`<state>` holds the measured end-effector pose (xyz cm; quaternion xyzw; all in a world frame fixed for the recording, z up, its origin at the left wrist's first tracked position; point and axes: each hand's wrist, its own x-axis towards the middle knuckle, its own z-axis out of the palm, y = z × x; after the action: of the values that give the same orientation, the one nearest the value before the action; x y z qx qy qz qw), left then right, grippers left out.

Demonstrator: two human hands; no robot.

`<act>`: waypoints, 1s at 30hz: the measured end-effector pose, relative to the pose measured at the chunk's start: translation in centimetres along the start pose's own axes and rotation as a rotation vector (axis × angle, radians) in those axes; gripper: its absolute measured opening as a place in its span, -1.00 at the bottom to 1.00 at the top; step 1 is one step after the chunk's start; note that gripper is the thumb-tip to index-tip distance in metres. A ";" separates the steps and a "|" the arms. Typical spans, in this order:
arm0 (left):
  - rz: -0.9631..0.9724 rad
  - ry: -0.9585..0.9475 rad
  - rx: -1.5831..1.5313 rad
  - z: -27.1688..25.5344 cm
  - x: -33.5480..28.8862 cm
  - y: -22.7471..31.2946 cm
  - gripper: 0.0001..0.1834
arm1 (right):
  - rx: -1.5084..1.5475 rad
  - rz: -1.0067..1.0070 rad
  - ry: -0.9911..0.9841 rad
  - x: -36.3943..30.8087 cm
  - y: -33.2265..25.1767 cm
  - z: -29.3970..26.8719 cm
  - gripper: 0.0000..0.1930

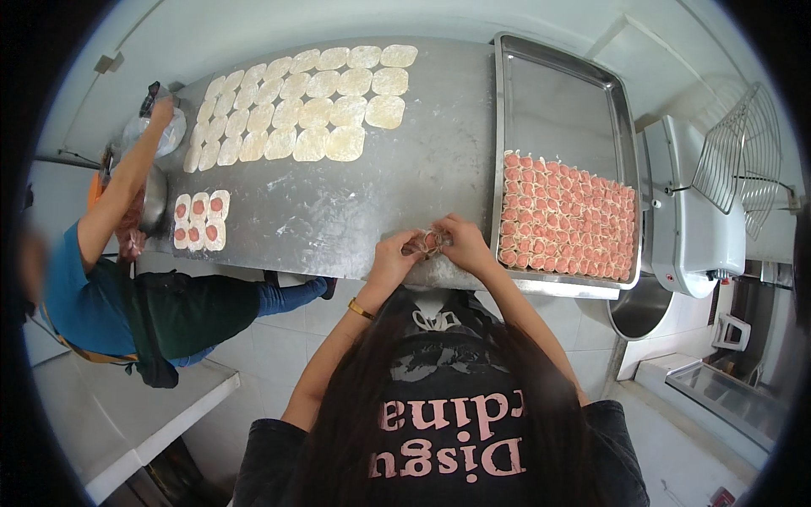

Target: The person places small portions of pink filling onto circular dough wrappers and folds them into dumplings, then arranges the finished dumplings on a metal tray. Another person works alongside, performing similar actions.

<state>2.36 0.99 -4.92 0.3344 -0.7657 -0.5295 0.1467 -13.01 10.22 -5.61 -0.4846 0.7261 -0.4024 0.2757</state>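
Observation:
My left hand (394, 258) and my right hand (465, 245) meet over the near edge of the steel table (443, 160). Between their fingertips they pinch an open-topped dumpling (431, 242) with a pale wrapper and pinkish filling. To the right, a deep metal tray (499, 110) holds tight rows of similar dumplings (568, 221) in its near half. Flat round wrappers (312, 112) lie in rows at the far left of the table. Nearer, at the left end, several wrappers (201, 209) each carry a lump of pink filling.
A co-worker (110, 296) in a blue shirt and dark apron stands at the table's left end, beside a metal bowl (155, 200). One arm reaches toward a clear plastic bag (169, 133). Right of the tray stand a white machine (697, 203) with a wire guard (733, 156) and a round metal bowl (639, 311).

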 end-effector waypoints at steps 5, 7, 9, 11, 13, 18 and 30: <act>-0.072 -0.040 0.013 0.1 0.3 0.2 -0.71 | -0.045 -0.022 -0.038 0.1 -0.3 0.6 -0.73; -0.085 -0.060 0.083 0.0 0.4 0.3 -0.73 | -0.014 -0.025 -0.036 0.2 -0.4 0.5 -0.73; -0.065 -0.096 0.130 -0.3 0.5 0.4 -0.75 | 0.042 -0.061 0.005 0.1 -0.5 0.4 -0.76; -0.005 -0.053 0.137 -0.5 0.5 0.2 -0.72 | -0.120 -0.063 0.019 -0.2 -0.6 0.1 -0.78; 0.031 -0.039 0.117 -0.5 0.5 0.0 -0.71 | -0.174 -0.056 0.014 -0.5 -0.8 0.3 -0.78; 0.021 -0.095 0.095 0.2 0.5 -0.2 -0.67 | -0.099 -0.075 -0.051 -0.3 -1.2 0.7 -0.73; 0.001 -0.016 0.038 0.7 0.8 0.7 -0.75 | -0.040 -0.101 -0.014 -0.1 -1.1 0.1 -0.62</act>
<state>1.14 1.11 -4.70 0.3327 -0.7768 -0.5175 0.1345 -12.40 10.05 -4.73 -0.5288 0.7068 -0.3977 0.2503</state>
